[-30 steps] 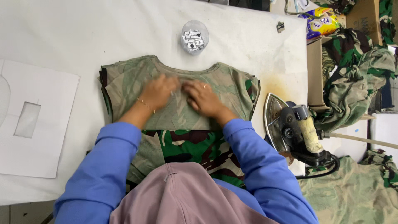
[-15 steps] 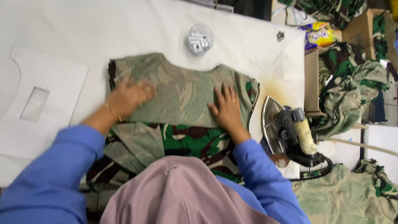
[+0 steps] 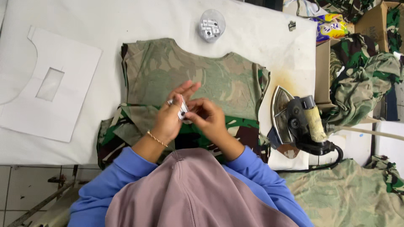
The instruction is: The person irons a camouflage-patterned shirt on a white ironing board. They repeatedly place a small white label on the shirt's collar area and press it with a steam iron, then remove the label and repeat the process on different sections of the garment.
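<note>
A camouflage garment [image 3: 219,80] lies folded on the white ironing table [image 3: 139,21], its pale inner side up and neckline toward the far edge. Both hands are raised together over its middle. My left hand [image 3: 170,115], with a thin bracelet at the wrist, and my right hand [image 3: 208,117] pinch a small white tag [image 3: 183,108] with dark print between their fingertips. Blue sleeves and a mauve head covering fill the lower middle of the view.
A round clear container [image 3: 211,25] of small tags sits beyond the neckline. A white cardboard template [image 3: 50,84] with a rectangular cut-out lies at left. An electric iron [image 3: 296,122] rests on its side at right, near a scorch stain. Heaps of camouflage cloth [image 3: 362,80] and boxes crowd the right.
Both hands have lifted off the garment, where they were pressing it flat and apart, and come together at its middle, now holding a small white tag between them.
</note>
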